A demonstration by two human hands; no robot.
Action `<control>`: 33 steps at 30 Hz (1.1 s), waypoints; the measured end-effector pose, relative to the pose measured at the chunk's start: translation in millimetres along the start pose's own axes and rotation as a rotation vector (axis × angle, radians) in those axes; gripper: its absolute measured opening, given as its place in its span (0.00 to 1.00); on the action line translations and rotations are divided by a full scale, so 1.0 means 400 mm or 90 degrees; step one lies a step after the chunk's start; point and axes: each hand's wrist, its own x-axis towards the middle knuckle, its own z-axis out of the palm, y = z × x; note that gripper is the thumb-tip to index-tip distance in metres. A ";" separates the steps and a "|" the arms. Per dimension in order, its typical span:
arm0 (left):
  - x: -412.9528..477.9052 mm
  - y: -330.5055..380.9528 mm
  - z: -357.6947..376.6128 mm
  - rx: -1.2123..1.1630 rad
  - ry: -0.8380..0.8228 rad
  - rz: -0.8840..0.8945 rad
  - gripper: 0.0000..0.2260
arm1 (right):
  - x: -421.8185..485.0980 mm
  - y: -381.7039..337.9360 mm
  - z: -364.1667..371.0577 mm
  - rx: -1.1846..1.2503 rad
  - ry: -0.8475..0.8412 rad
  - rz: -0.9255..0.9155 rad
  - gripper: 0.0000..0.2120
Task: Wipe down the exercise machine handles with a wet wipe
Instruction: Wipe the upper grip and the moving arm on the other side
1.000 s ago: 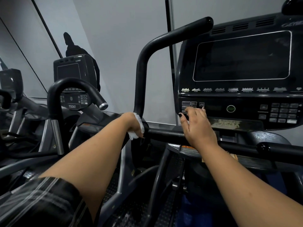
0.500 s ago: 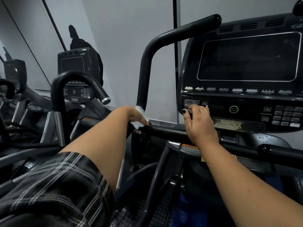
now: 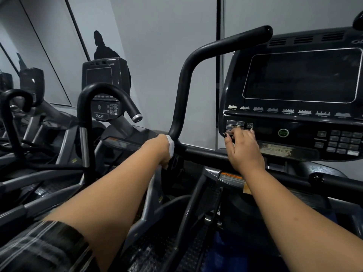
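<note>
Head view. Left hand (image 3: 164,149) closed around a white wet wipe (image 3: 171,145), pressed against the lower end of the black handle (image 3: 181,91) where it bends into the horizontal crossbar (image 3: 206,155). Wipe crumpled, soft, mostly hidden in the palm, only a bunched edge showing at the thumb side. Handle a matte black tube, rising from the hand, curving right at the top and ending in a rounded cap near the console (image 3: 294,91).

Right hand (image 3: 242,149) not gripping anything, fingers (image 3: 238,134) loosely bent with dark-painted nails, tips resting on the button panel at the console's lower left; wrist over the crossbar, hiding part of it. Console glossy black plastic, wide dark screen with a thin pale outline, a round green-ringed button (image 3: 283,132) and a keypad (image 3: 344,141) further right. Orange warning label (image 3: 230,176) on the frame just below the right wrist.

To the left, a neighbouring machine (image 3: 104,89) with its own small console marked 750AT and a hooked black handle tipped in silver. Plaid sleeve (image 3: 45,246) at the bottom left corner. Grey panelled wall (image 3: 157,55) behind.
</note>
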 end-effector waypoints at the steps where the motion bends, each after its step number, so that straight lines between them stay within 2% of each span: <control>1: 0.000 -0.006 0.005 0.003 0.014 0.019 0.31 | -0.001 0.001 0.000 -0.006 -0.004 0.002 0.25; 2: -0.004 -0.009 0.004 -0.037 0.041 0.021 0.32 | -0.001 0.001 -0.001 -0.008 -0.005 0.006 0.24; 4: -0.006 -0.001 0.009 -0.120 0.082 0.046 0.24 | -0.002 -0.003 -0.006 -0.001 -0.001 0.012 0.22; 6: -0.008 0.007 0.014 -0.134 0.089 0.041 0.16 | -0.004 -0.007 -0.009 0.000 0.002 0.015 0.21; 9: 0.048 0.000 0.047 -0.047 0.194 0.003 0.13 | -0.004 -0.008 -0.007 -0.002 0.010 0.007 0.21; 13: 0.061 0.042 0.050 -0.078 0.218 -0.014 0.11 | -0.005 0.000 0.001 -0.015 0.043 -0.021 0.26; 16: 0.072 0.058 0.018 -0.060 0.160 -0.028 0.10 | 0.000 0.005 0.008 -0.015 0.052 -0.030 0.26; 19: 0.064 0.040 -0.028 -0.045 0.001 0.004 0.06 | 0.004 0.007 0.011 -0.017 0.050 -0.026 0.26; 21: 0.046 0.021 -0.044 -0.087 -0.105 0.022 0.03 | 0.006 0.009 0.010 -0.019 0.050 -0.025 0.26; 23: 0.034 -0.005 -0.044 -0.137 -0.178 0.016 0.04 | 0.006 0.010 0.010 -0.020 0.053 -0.027 0.26; 28: -0.014 -0.052 -0.027 -0.253 -0.207 -0.053 0.06 | 0.007 0.008 0.010 -0.028 0.044 -0.027 0.25; 30: -0.038 -0.063 -0.021 -0.140 -0.184 -0.026 0.05 | 0.003 0.006 0.007 -0.037 0.035 -0.028 0.25; 33: -0.069 -0.075 -0.003 0.090 -0.018 0.011 0.07 | -0.003 0.005 0.007 -0.054 0.018 -0.037 0.22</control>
